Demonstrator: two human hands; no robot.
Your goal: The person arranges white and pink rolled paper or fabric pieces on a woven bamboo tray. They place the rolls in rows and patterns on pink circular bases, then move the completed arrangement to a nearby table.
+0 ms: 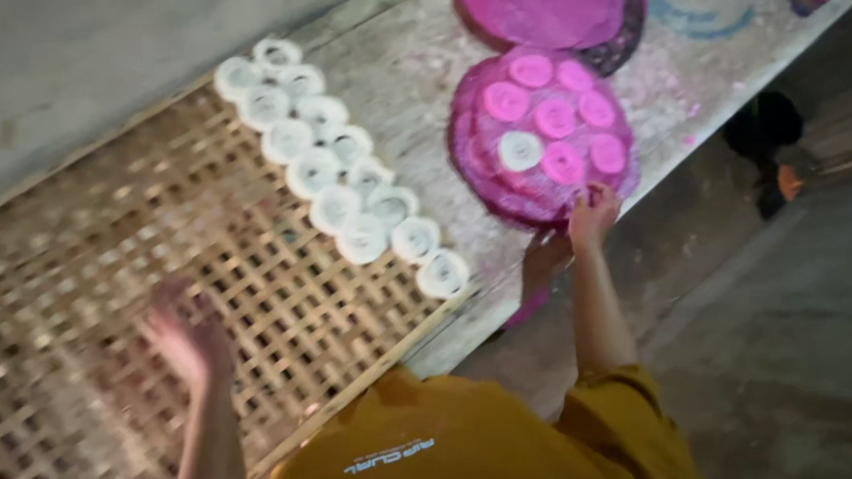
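My right hand [592, 214] grips the near rim of a round pink tray [478, 174] on a wooden plank bench [405, 83]. The tray carries several pink discs [556, 117] and one white disc [520, 150]. A dark pinkish shape [541, 265] shows just below the tray's edge; I cannot tell what it is. My left hand [183, 339] hovers blurred over a woven bamboo lattice [105, 252], fingers apart, holding nothing. Two rows of white ring-shaped discs [337, 181] lie along the lattice's far edge, well beyond that hand.
A second pink round tray [545, 12] sits farther along the bench. A grey wall [87, 37] runs behind the lattice. To the right lies a concrete floor [789, 365] with a dark object [764, 126] and an orange bit beside it.
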